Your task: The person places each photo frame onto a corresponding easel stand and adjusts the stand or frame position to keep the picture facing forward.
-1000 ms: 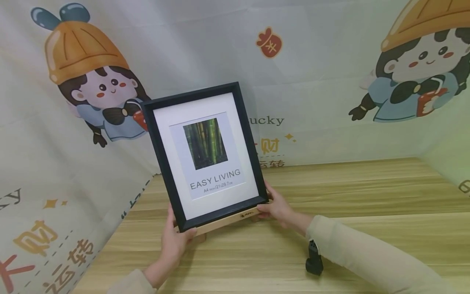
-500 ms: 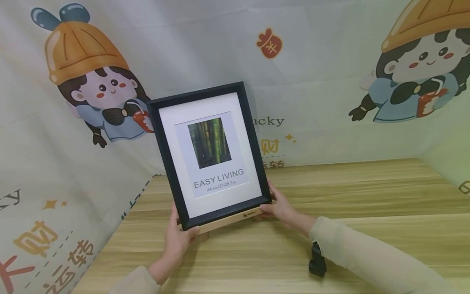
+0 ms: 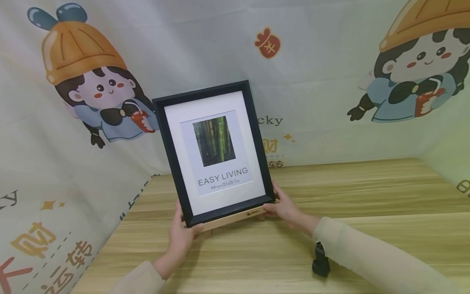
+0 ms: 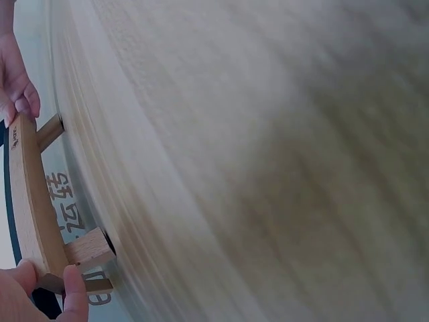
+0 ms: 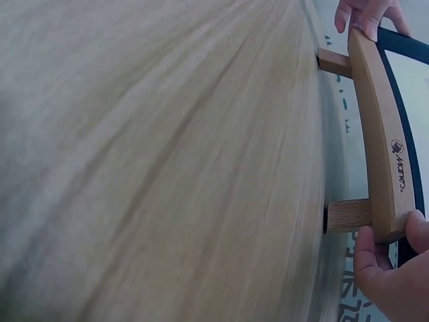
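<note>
A black picture frame (image 3: 216, 151) with a bamboo print and "EASY LIVING" lettering leans back on a small wooden easel, its top tipped left in the head view. The easel's front ledge (image 3: 231, 219) runs under the frame. My left hand (image 3: 180, 239) grips the ledge's left end, thumb in front. At the other end, my right hand (image 3: 287, 207) pinches the ledge and touches the frame's lower corner. Short wooden legs (image 5: 350, 215) with dark tips reach to the tabletop in the right wrist view; whether they bear on it I cannot tell. The easel's back is hidden.
Wood-grain tabletop (image 3: 367, 241) spreads around the easel, mostly to its right. A cloth backdrop (image 3: 315, 81) with cartoon prints hangs behind and along the left side. A black device (image 3: 320, 261) hangs at my right wrist.
Both hands have shifted the frame and easel a little to the right and slightly farther away. The grip at both ends looks the same.
</note>
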The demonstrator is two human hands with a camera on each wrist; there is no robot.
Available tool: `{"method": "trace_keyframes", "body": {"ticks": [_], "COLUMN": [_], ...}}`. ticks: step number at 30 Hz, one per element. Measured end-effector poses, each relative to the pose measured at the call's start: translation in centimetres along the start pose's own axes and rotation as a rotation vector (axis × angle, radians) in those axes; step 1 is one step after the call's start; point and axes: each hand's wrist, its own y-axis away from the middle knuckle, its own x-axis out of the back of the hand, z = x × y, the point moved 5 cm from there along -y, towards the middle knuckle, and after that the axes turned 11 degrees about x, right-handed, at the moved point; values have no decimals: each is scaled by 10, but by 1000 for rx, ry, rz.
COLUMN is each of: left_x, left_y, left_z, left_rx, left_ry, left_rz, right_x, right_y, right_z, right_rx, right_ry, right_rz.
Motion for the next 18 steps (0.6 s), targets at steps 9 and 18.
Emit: {"method": "trace_keyframes", "body": {"ticks": [9, 18], "left_x": [-7, -14], "left_y": [-5, -9], "left_z": [1, 4], "left_rx": [18, -3], "left_ry": [3, -4], "left_rz": [-13, -21], "right_x": [8, 14], "right_y": [1, 4], "right_z": [0, -2], "right_rx": [8, -2], "right_ry": [28, 42], "right_rz": [11, 30]}}
